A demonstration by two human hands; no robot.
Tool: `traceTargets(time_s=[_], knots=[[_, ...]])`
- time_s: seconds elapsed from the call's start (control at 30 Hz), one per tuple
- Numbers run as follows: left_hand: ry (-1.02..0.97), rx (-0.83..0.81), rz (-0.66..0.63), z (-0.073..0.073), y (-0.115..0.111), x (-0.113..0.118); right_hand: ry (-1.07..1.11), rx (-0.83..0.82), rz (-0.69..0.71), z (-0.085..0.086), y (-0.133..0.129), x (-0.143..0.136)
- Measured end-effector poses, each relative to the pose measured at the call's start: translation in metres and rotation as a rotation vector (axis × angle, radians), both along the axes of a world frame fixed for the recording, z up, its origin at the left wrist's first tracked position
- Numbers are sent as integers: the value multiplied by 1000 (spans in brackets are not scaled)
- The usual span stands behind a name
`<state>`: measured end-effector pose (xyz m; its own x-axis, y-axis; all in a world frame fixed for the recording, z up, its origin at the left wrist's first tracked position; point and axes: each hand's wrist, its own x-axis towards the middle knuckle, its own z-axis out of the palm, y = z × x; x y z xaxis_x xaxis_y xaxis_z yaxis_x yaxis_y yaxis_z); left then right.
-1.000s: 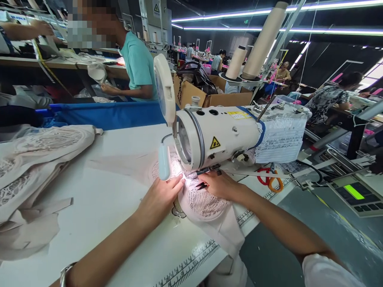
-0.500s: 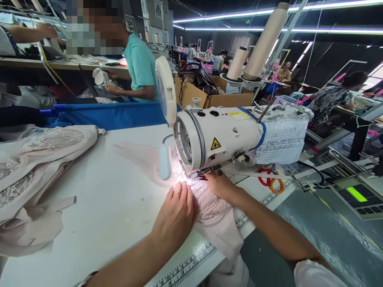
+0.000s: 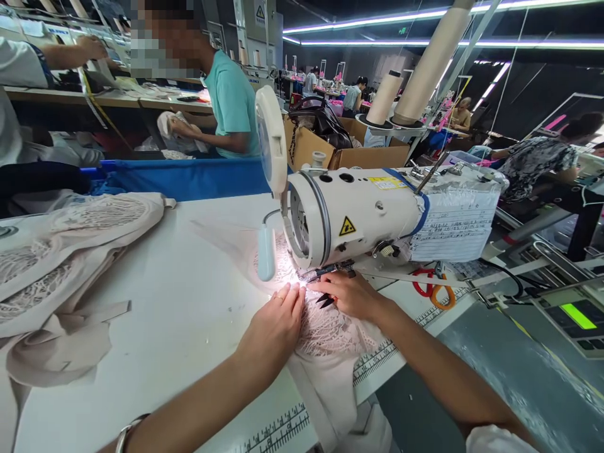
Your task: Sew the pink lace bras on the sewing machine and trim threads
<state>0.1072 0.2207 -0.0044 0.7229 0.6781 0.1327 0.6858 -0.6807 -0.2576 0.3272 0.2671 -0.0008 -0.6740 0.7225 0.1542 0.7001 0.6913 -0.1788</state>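
Note:
Pale pink lace fabric [image 3: 330,327] lies under the lit needle area of the white sewing machine [image 3: 358,214] and hangs over the table's front edge. My left hand [image 3: 276,324] rests flat on the fabric just before the needle area, its fingers stretched out side by side. Close to its fingertips, my right hand [image 3: 352,294] is on the lace at the right, with small dark-bladed snippers [image 3: 325,301] held in it, blades pointing left. The machine's foot and needle are lost in glare.
More pink lace pieces [image 3: 70,251] are piled at the left. Red and orange scissors [image 3: 436,288] lie right of the machine. Thread cones [image 3: 384,97] and a cardboard box [image 3: 349,154] stand behind. A co-worker in a teal shirt [image 3: 233,104] handles fabric across the table.
The lace beneath my hands has shifted and turned a little. My right hand has come out from the machine's foot, showing the snipper blades. The view has moved slightly left.

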Motion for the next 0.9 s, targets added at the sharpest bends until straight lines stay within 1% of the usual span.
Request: traceTargets(time_s=[0.13,0.23,0.37,0.5,0.6,0.67,0.77,0.83,0.9], knots=[[-44,-4,3,-1,3,-5,3,31,19,-3,0,1],[-100,-5,-14,-4,8,-12,23,23,27,-8,1,2],[-231,-14,-64,-11,18,-24,39,3,26,-13,3,2],[-339,-54,-135,-15,28,-34,28,15,32,-12,3,0],[-391,-126,-122,-17,35,-42,25,37,17,-10,2,-2],[-396,-193,-112,-15,41,-47,38,49,7,-11,1,-3],[-389,-248,-104,-7,46,-50,78,50,8,-17,2,-3],[-364,-209,-80,-1,44,-46,98,43,17,-22,4,-3],[-327,-127,-30,1,35,-36,107,32,45,-24,6,-3]])
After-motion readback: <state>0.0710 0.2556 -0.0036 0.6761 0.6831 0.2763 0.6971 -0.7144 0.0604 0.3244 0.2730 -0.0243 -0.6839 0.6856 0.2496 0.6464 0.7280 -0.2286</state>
